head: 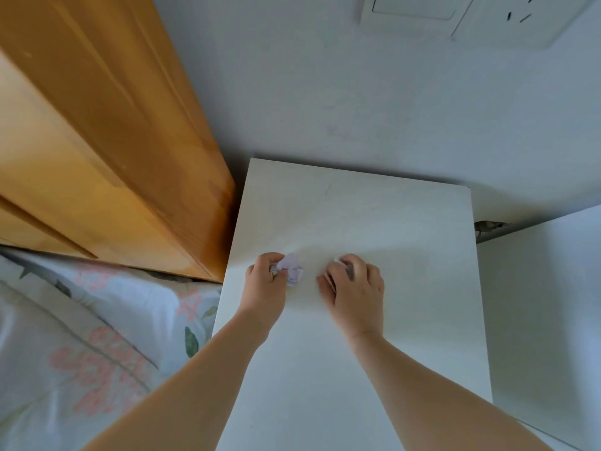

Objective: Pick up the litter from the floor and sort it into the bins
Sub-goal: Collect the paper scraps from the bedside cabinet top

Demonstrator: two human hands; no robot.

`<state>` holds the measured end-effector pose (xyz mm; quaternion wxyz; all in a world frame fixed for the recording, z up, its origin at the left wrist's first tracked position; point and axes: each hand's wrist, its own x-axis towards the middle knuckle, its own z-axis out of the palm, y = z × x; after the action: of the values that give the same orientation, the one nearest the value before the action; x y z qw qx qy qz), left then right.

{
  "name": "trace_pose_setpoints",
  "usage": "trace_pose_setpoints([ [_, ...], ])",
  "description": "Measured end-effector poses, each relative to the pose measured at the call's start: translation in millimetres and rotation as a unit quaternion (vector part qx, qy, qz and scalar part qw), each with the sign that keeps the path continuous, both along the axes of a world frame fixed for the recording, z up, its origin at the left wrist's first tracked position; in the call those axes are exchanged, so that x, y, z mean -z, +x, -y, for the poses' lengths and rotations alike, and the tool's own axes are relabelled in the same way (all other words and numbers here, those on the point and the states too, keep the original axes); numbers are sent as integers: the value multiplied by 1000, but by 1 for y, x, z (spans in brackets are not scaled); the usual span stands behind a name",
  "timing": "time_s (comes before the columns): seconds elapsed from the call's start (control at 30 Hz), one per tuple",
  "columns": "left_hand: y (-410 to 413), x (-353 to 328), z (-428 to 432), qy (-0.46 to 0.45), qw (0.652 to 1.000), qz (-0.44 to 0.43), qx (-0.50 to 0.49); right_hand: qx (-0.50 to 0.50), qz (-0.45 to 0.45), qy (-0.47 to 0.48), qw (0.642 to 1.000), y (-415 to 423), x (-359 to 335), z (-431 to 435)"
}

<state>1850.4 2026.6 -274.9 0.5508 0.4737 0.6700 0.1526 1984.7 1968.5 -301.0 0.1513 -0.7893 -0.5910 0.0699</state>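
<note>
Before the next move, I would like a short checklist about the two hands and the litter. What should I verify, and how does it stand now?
1. Left hand grips the crumpled paper: ok.
2. Right hand curls round a white scrap: ok, though mostly hidden.
3. The hands are apart, nothing tangled: ok.
4. A bin is in view: not ok.
5. Right bin for each piece: cannot tell.

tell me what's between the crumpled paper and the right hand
In the head view, only a bare strip of white tabletop separates the crumpled paper, gripped by the left hand, from the right hand.
</note>
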Motion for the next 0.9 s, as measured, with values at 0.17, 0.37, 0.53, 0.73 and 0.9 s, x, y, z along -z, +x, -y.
trace_pose_setpoints([
  [0.17, -4, -7, 4, -20, 998, -26, 46, 79, -54, -76, 993, 15, -16, 8],
  [0.37, -3, -45, 12, -187, 979, 15, -85, 251, -360, -134, 889, 7, -56, 15],
  [0.53, 10, -110, 16, -180, 969, 110, -130, 360, -628, -62, 688, 4, -125, 8],
  [0.73, 15, -200, 19, -204, 881, 313, -289, 379, -746, -5, 548, 8, -213, -12],
  [0.9, 4, -261, 34, -170, 764, 453, -428, 311, -801, -35, 510, -1, -274, -12],
])
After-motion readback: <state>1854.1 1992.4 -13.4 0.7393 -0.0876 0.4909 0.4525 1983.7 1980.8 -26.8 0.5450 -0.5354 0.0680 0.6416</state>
